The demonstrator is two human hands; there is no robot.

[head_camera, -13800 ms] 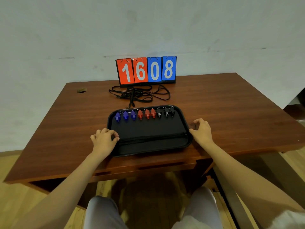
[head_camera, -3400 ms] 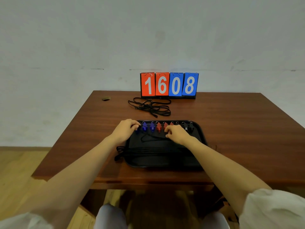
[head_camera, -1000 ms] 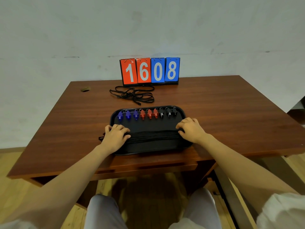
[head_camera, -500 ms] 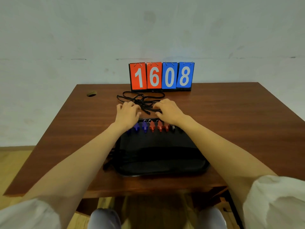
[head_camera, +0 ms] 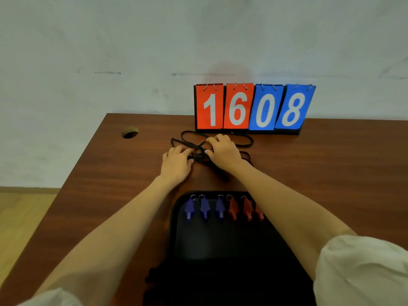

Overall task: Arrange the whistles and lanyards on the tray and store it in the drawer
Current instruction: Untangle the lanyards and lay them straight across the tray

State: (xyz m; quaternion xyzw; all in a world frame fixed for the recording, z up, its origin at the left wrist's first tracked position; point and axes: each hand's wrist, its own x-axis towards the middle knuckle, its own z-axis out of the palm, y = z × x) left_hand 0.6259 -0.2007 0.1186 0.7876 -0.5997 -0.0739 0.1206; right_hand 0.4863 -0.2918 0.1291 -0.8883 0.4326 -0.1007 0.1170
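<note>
Both hands are at the tangle of black lanyards (head_camera: 197,155), which lies on the table (head_camera: 331,173) between scoreboard (head_camera: 254,107) and tray (head_camera: 175,228). Right hand (head_camera: 224,152): fingers curled, pinching cords. Left hand (head_camera: 176,163): fingertips bent into the tangle, grip not discernible. On the tray: three blue whistles (head_camera: 204,208), then red whistles (head_camera: 233,208); the row beyond is hidden under the right forearm. Tray's near end dark, cut off.

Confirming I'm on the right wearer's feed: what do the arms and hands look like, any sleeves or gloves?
The left hand and right hand are bare: no gloves, rings or watch show. Forearms are uncovered. A loose, plain white left sleeve and right sleeve begin past the forearms, at the view's bottom corners.
</note>
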